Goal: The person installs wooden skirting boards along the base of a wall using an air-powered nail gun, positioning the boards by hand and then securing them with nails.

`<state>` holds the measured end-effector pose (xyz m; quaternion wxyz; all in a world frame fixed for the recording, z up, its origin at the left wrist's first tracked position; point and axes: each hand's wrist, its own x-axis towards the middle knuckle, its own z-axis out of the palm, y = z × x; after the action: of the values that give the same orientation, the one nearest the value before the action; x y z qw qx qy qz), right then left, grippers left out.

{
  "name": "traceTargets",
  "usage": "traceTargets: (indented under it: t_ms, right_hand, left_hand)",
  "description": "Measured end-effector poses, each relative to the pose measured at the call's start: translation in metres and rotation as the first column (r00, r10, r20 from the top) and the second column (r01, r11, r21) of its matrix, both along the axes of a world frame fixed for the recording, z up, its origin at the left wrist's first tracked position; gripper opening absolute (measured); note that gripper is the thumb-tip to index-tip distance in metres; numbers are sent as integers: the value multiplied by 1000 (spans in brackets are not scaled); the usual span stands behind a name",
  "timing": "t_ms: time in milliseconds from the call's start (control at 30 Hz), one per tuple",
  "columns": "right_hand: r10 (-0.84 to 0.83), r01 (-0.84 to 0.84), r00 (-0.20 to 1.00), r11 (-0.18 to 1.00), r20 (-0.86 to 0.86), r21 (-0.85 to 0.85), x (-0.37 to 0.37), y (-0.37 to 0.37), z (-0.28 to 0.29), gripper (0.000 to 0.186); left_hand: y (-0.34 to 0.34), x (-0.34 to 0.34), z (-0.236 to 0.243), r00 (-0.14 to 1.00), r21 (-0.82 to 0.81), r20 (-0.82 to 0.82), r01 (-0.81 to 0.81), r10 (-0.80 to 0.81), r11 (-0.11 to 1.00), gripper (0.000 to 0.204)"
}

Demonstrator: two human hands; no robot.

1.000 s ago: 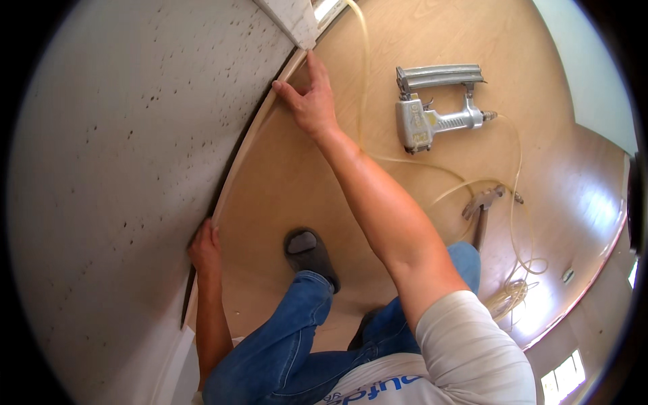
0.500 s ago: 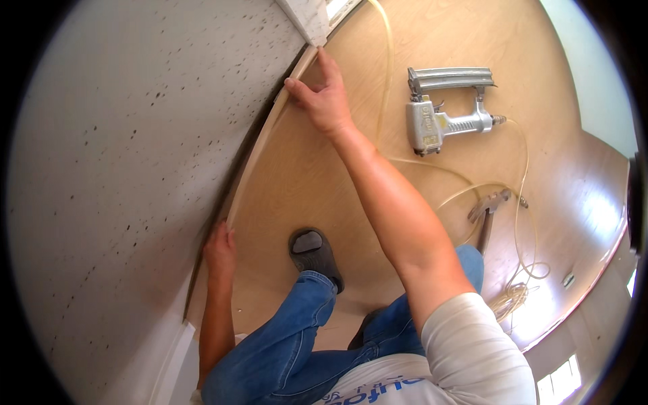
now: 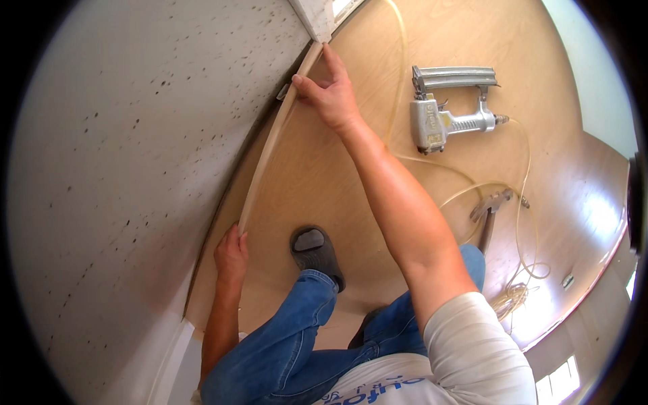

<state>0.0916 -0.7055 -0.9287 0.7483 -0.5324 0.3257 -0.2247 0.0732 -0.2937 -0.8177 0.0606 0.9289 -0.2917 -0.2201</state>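
Observation:
A long thin wooden strip [image 3: 265, 159] runs beside the speckled grey wall or panel [image 3: 128, 135]. My right hand [image 3: 322, 94] is closed on its upper part, with thumb and forefinger along it, just below a white board end [image 3: 309, 17]. My left hand [image 3: 231, 251] grips the strip's lower part, fingers curled round it. A small pale piece [image 3: 282, 91] sits at the dark gap behind the strip. A silver pneumatic nail gun [image 3: 455, 121] lies on the wooden board surface [image 3: 358, 189] to my right, joined to a clear yellowish hose [image 3: 401, 61].
A hammer [image 3: 493, 209] lies by my right knee, beside coiled hose [image 3: 511, 301] and a small pale object [image 3: 568, 280]. My feet in dark slippers [image 3: 317, 256] are on the wooden surface. A pale panel [image 3: 601, 81] stands at the far right, with windows [image 3: 560, 381] at lower right.
Both hands have shifted right with the strip, whose lower part now stands farther out from the wall, widening the gap and showing a small pale piece behind it.

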Motion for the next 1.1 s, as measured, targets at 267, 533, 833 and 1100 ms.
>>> traceTargets:
  t_ms: [267,533,833,1100]
  right_hand:
    - [19,-24,999,990,36,141,0,4,25,100]
    - [13,-15,999,999,40,40,0,2,9,97]
    - [42,-42,999,998,5,39,-3,2,5,99]
    - [-55,53,997,997,-45,-57,11,16,1,99]
  left_hand:
    - [1,5,7,998,40,-41,-38,40,998,29]
    - [-8,-10,8,974,36,-197,-104,109,994,29]
    - [-12,-17,10,994,47,-104,-34,39,998,31]
    - [2,51,8,997,96,75,10,-17,995,32]
